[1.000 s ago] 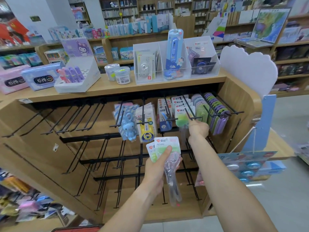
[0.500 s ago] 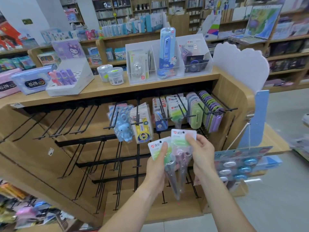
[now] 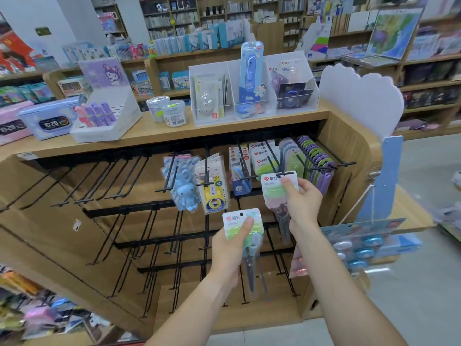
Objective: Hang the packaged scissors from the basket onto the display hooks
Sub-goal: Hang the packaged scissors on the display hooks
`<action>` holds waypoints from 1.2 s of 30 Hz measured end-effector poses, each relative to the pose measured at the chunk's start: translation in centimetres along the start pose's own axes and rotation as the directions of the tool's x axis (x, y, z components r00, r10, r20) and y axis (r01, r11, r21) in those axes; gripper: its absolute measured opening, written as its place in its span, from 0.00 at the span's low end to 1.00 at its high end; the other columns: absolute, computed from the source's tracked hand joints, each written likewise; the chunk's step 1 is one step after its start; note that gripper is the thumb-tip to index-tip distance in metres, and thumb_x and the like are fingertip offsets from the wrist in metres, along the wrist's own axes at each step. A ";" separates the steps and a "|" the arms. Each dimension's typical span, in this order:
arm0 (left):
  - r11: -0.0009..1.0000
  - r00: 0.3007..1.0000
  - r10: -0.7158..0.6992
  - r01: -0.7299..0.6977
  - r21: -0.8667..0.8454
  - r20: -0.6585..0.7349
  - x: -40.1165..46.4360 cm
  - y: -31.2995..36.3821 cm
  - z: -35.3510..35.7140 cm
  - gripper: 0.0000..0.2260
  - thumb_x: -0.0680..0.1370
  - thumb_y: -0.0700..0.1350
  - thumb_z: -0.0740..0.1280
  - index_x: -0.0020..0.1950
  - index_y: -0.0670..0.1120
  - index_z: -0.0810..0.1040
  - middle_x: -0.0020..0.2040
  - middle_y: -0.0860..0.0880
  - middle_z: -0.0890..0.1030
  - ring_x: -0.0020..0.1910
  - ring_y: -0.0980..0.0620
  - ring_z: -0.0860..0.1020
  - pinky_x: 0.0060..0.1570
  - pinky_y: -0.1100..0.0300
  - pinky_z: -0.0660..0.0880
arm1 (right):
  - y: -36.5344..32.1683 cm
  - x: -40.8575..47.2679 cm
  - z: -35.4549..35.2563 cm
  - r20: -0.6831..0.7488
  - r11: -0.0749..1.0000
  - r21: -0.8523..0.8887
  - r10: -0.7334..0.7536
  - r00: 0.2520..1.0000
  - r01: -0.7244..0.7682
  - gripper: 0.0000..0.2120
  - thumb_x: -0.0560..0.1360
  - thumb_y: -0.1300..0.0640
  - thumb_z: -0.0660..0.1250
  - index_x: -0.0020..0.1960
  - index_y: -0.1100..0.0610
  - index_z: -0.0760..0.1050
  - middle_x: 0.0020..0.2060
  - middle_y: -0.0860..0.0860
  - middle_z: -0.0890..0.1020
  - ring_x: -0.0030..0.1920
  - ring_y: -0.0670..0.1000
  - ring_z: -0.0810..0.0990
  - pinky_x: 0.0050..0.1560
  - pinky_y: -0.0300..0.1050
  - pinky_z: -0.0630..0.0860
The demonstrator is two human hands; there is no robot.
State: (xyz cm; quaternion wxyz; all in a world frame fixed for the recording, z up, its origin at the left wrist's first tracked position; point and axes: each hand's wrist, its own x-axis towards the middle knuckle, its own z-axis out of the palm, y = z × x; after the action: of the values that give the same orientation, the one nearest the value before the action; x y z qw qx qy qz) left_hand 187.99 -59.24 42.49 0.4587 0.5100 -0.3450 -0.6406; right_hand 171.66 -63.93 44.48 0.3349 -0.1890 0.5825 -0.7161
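Scissors pack (image 3: 279, 187) pinched by right hand (image 3: 303, 201), second pack (image 3: 243, 227) gripped in left hand (image 3: 230, 248)

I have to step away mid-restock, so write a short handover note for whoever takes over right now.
Right hand pinches a scissors pack, its hang hole held up at the tip of a hook already carrying matching packs; not yet threaded on.
Left hand grips a second scissors pack lower down, waiting.
Left: slide the right pack on, then hang the left one. The basket is not in view.
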 end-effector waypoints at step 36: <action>0.976 0.982 0.179 -0.185 0.114 0.059 5.5 2.7 7.4 0.05 0.82 0.48 0.72 0.52 0.48 0.86 0.48 0.49 0.88 0.55 0.43 0.85 0.62 0.40 0.81 | 0.4 1.3 -1.2 0.096 0.997 -0.062 -0.047 0.994 0.053 0.04 0.78 0.54 0.75 0.50 0.55 0.85 0.45 0.53 0.88 0.48 0.53 0.87 0.48 0.48 0.85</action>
State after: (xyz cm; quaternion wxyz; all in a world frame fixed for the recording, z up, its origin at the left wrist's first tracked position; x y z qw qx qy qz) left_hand 181.10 -65.52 44.86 0.4758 0.4870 -0.4388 -0.5864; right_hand 170.05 -64.05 43.68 0.3377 -0.2480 0.5838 -0.6955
